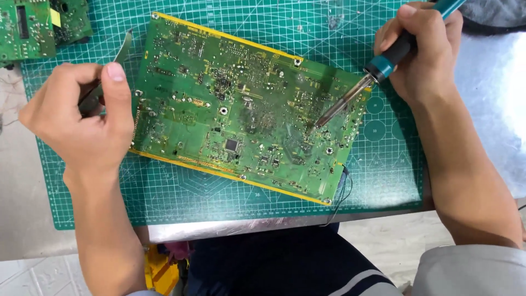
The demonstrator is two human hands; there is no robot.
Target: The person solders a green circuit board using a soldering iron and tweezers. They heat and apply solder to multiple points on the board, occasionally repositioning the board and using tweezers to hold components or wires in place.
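On the green cutting mat, mid-table, one large circuit board is laid flat. One soldering iron is gripped in the right hand, tip touching the board's right part. Tweezers are pinched in the left hand. Board judged stiff, light, fragile: best held by its edges. Two smaller boards are seen far left.

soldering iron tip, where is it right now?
Head view, right of centre: the soldering iron, held in the right hand, has its tip on the right part of the large green circuit board.

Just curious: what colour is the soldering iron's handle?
Teal with a black grip, seen in the head view.
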